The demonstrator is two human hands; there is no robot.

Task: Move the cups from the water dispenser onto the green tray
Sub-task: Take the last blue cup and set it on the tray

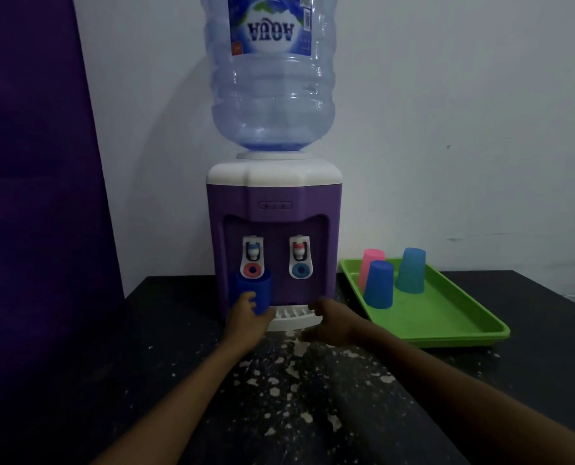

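Dim light falls on a black bench [165,330] speckled with pale flecks, set against a white wall with a dark purple panel at the left. On it stands a purple and white water dispenser [274,209] carrying a large clear bottle [272,88]. The left hand [246,322] has its grip closed around a dark blue cup [255,290], held upright under the left tap [253,258]. The right hand [329,318] rests by the white drip grille [291,313], its grip loosely curled on nothing. To the right lies the green tray [447,317], bearing three upturned cups: a pink cup [370,263], a blue cup [379,285] and a teal cup [412,270].
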